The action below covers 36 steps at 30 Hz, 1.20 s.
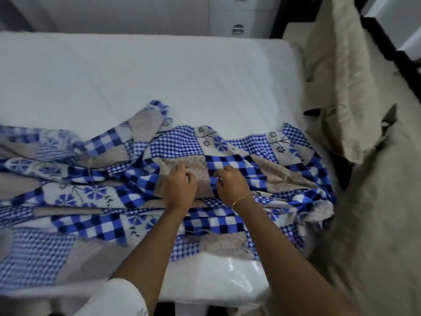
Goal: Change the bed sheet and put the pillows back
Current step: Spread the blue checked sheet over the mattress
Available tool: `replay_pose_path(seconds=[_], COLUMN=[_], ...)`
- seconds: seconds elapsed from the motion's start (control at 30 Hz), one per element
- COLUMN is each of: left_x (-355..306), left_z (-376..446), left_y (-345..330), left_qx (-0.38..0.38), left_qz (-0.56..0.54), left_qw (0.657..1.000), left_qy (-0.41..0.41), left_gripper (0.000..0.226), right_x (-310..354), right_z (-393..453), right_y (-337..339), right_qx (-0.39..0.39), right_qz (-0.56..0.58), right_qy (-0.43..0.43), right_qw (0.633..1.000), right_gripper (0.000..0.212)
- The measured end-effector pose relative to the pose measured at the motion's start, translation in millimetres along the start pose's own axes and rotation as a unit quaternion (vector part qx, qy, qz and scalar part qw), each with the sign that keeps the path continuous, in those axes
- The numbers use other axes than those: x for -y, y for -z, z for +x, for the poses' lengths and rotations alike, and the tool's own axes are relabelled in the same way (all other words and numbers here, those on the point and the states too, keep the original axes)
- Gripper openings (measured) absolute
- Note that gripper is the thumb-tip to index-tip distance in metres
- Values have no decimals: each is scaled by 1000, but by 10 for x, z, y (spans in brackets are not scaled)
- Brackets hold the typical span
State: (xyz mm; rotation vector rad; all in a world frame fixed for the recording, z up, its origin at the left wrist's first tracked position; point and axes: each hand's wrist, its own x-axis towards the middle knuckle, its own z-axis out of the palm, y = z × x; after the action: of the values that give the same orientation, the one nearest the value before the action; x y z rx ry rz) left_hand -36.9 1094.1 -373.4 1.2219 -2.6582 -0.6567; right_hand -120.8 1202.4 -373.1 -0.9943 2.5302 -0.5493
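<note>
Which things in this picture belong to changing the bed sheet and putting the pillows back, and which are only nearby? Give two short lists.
Part of the job: patchwork sheet, bunched on the bare mattress; left hand and right hand, both gripping the sheet; beige pillow, propped beside the bed.

Only nearby: white drawers; gold bracelet on the right wrist.

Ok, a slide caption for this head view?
Both hands, left hand and right hand, pinch a patchwork sheet bunched on the bare mattress.
</note>
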Motion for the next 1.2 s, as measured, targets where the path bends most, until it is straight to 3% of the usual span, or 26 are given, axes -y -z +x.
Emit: replay_pose_path(seconds=[0.2,0.3,0.33,0.4,0.47,0.53,0.6,0.67,0.73,0.77,0.83,0.87,0.93,1.0,1.07,1.13,1.2], left_x=[911,1326,1489,1752,1846,1802,1613,1381,1229,1187,1185,1221,1287,1216,1127,1034,903], left_z=[686,1082,1235,1519,1752,2029,2324,2598,2812,2880,2944,2946,2933,2977,3035,3162,3332], left_y=[545,744,801,915,1031,1163,1290,1366,1337,1311,1227,1163,1053,986,960,958,886], left_qx=[-19,43,77,131,121,81,23,-51,-95,-86,-5,42,134,204,205,159,157], left_qz=[92,141,155,162,139,110,66,-2,-36,-26,34,65,145,265,342,308,203], left_qw=[991,985,981,976,982,991,994,970,936,934,960,970,967,932,908,932,961], left_qy=[101,90,90,62,39,9,-81,-239,-338,-347,-278,-229,-161,-143,-127,-105,-107], left_gripper=[43,70,68,41,25,27,35,39,42,48,68,75,69,48,41,46,58], right_x=[832,1270,1452,1789,2002,2188,2276,2239,2149,2082,1893,1796,1625,1436,1257,1074,832], right_z=[609,970,1100,1346,1613,1858,2083,2291,2455,2511,2574,2570,2522,2465,2420,2386,2384], right_y=[-490,-634,-664,-680,-722,-725,-603,-393,-87,60,309,397,470,459,436,482,545], right_qx=[-66,-90,-73,-8,100,152,80,-69,-224,-289,-389,-414,-405,-383,-417,-479,-510], right_qz=[39,44,42,19,-21,-29,-15,77,206,249,295,294,250,195,193,232,229], right_qy=[100,123,130,135,90,40,-10,-88,-182,-217,-245,-244,-249,-281,-333,-356,-308], right_qw=[992,987,988,991,991,987,997,991,935,898,837,826,843,858,823,768,770], right_gripper=[15,32,41,61,82,82,57,44,40,39,38,38,39,39,37,39,42])
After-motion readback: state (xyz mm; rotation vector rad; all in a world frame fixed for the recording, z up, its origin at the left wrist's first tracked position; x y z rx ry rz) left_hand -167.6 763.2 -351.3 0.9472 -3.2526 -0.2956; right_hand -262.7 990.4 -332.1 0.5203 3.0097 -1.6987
